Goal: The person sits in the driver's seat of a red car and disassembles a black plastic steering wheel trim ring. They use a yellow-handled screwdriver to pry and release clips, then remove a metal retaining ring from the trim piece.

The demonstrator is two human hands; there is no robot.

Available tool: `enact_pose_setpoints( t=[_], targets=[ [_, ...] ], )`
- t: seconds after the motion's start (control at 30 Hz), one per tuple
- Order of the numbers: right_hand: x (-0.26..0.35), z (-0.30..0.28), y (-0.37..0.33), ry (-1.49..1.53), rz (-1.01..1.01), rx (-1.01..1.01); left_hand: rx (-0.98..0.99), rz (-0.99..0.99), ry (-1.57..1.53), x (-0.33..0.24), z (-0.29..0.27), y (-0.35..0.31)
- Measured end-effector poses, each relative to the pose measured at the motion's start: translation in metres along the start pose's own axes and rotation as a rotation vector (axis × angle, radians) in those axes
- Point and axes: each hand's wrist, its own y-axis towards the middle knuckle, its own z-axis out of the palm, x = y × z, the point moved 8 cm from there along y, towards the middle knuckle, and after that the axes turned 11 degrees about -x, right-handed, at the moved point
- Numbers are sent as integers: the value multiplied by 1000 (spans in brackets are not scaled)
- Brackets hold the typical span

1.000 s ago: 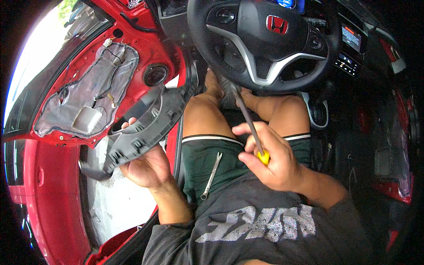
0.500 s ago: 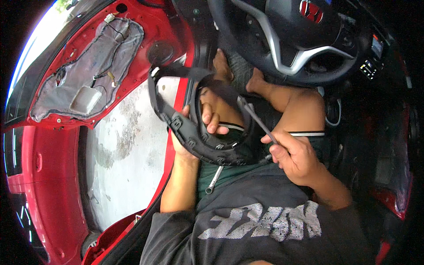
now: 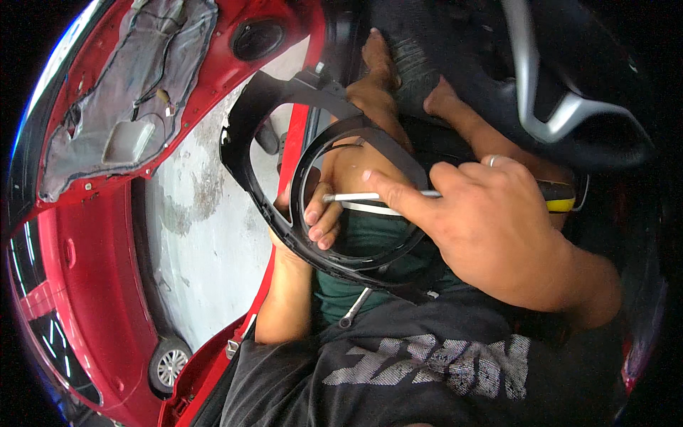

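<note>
My left hand [image 3: 321,219] grips a black plastic trim piece [image 3: 245,107] with a large round ring and a flat, angular outer plate. Its fingers come up through the ring opening, while the palm lies behind the rim. In my right hand [image 3: 491,213] is a slim silver rod-shaped tool [image 3: 363,196]. The index finger stretches along the rod, and the tip reaches the left fingers inside the ring. Whether it touches them I cannot tell. On my lap lies a ring-ended wrench [image 3: 353,309], partly hidden under the trim piece.
The steering wheel [image 3: 533,92] stands ahead on the right. To the left, the red car door [image 3: 213,78] is open, with its inner panel off and a grey lining showing. A yellow and black thing [image 3: 560,205] shows behind my right wrist. Another red car [image 3: 92,263] stands outside.
My right hand has moved up and forward, and its tool has swung from a slant to nearly level across the ring. The trim piece is turned more face-on. The view has shifted.
</note>
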Motion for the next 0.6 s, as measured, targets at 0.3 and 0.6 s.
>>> enact_pose_setpoints(
  t=[0.3,0.6],
  targets=[
    [42,11,55,-96,-137,7,70,1,-63,-25,-19,-15],
    [64,14,91,-226,-344,-41,-123,-14,-55,-18,-22,-19]
  ],
)
